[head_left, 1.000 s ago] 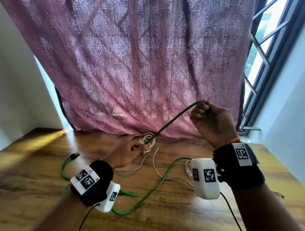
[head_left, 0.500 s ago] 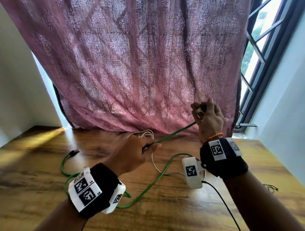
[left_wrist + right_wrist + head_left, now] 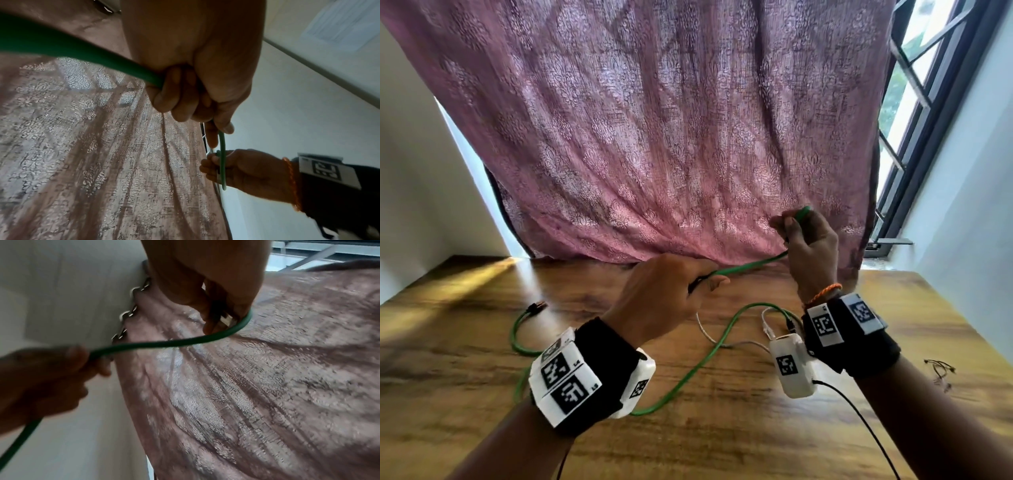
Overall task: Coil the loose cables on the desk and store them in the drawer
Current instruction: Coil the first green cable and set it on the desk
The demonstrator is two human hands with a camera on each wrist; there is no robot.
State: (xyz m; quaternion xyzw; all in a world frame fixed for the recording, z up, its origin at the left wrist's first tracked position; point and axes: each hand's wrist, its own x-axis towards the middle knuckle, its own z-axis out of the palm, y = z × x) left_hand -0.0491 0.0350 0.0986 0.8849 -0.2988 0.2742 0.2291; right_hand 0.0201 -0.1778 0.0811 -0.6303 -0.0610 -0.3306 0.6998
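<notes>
head view: above the brown wooden desk (image 3: 722,442), the left hand (image 3: 664,294) has its fingers curled round the thin green round cable (image 3: 748,265), which leaves the fist near the thumb and rises in a short raised span to the right hand (image 3: 810,253). the right hand is held higher, in front of the pink patterned curtain (image 3: 654,137), its fingers pinching the cable where it bends into a small loop at the fingertips. the rest of the green cable lies loose on the desk, curving below both wrists and ending at a dark plug (image 3: 536,306) on the left. a thin white cable (image 3: 709,337) lies on the desk between the 2 wrists. each wrist carries a black band with white marker blocks. a small tangle of thin wire (image 3: 940,371) lies on the desk at the right. a dark metal window frame (image 3: 928,113) stands right of the curtain.

left wrist view: the left hand (image 3: 197,81) grips the green cable (image 3: 61,47) in curled fingers; beyond the fist the cable arcs to the right hand (image 3: 242,170), which pinches it.

right wrist view: the right hand (image 3: 207,280) pinches the green cable (image 3: 164,343) at its fingertips, beside a pale plug piece; the cable runs over to the closed left hand (image 3: 47,376), blurred.
</notes>
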